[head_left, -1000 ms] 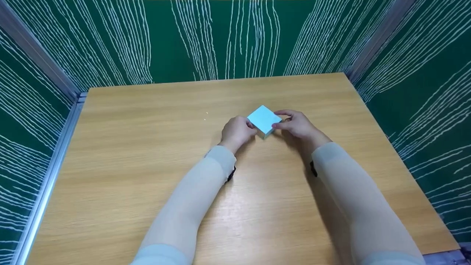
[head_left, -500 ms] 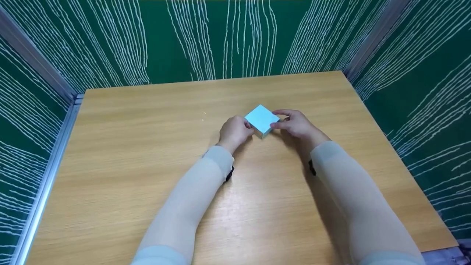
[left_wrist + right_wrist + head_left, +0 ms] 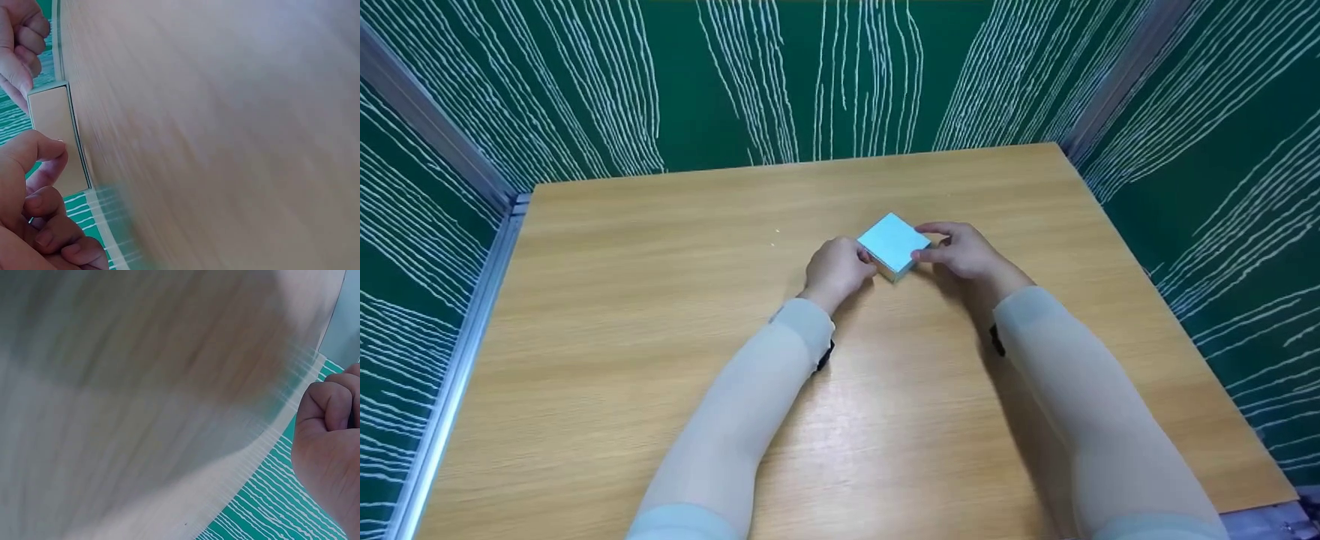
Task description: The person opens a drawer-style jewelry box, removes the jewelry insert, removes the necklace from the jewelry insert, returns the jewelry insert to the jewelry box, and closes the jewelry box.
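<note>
A low square box (image 3: 894, 241) with a light blue top stands on the wooden table, one corner towards me. Its cream side face (image 3: 53, 115) shows in the left wrist view. My left hand (image 3: 837, 268) is at the box's left corner; thumb and index fingertips come together against that side face, as if pinching at it, while the other fingers curl. Whether they hold a loose edge is hard to see. From the right, my right hand (image 3: 966, 251) grips the box, its thumb at the near right edge and a finger at the far right edge. The box's underside is hidden.
The light wood table (image 3: 660, 360) spreads around the box. Two tiny pale specks (image 3: 775, 237) lie left of the hands. Green walls (image 3: 705, 82) with white wavy lines and metal corner posts (image 3: 1117, 75) enclose the back and sides.
The whole head view has shifted slightly to the left. Both hands stay at the same places on the box, which keeps its position on the table.
</note>
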A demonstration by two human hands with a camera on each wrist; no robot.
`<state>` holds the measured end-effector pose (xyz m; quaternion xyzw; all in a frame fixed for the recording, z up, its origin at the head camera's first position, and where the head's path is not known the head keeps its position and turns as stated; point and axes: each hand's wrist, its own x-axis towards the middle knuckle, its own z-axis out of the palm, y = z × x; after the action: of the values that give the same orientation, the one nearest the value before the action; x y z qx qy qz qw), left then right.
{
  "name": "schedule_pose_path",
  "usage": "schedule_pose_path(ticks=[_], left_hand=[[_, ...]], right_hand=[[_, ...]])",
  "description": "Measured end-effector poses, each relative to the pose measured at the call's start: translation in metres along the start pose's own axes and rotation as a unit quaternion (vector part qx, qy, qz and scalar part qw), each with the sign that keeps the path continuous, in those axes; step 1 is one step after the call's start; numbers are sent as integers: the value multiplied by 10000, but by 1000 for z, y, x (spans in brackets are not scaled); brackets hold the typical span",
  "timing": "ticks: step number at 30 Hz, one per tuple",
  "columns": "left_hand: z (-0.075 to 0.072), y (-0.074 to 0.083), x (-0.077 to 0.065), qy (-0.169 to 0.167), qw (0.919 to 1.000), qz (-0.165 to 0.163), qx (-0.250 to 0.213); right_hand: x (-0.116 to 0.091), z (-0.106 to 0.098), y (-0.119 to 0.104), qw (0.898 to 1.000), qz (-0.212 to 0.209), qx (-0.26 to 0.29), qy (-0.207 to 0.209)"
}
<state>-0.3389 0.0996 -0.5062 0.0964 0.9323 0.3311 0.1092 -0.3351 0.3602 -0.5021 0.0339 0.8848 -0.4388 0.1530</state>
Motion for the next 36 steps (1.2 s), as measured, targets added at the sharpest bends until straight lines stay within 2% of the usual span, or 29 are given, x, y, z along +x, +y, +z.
schedule_pose_path(ticks=[7,18,22,26,36], left_hand=[[-2,-2,-2,-13,9999,54,83],[-6,-6,-5,-110,9999,33,60],[-7,-8,-6,-136,9998,116,58],[-9,-9,-7,-101,9997,203,99],[-9,-14,-12,-62,9998,165,134]], right_hand=[[-1,-1,-3,9997,230,76,-56],[0,-3,-5,9996,241,31,-119],[-1,-5,-6,9996,227,71,-137],[-1,-8,-8,9993,349,72,-127],[-1,-4,-9,9985,521,122,-140]])
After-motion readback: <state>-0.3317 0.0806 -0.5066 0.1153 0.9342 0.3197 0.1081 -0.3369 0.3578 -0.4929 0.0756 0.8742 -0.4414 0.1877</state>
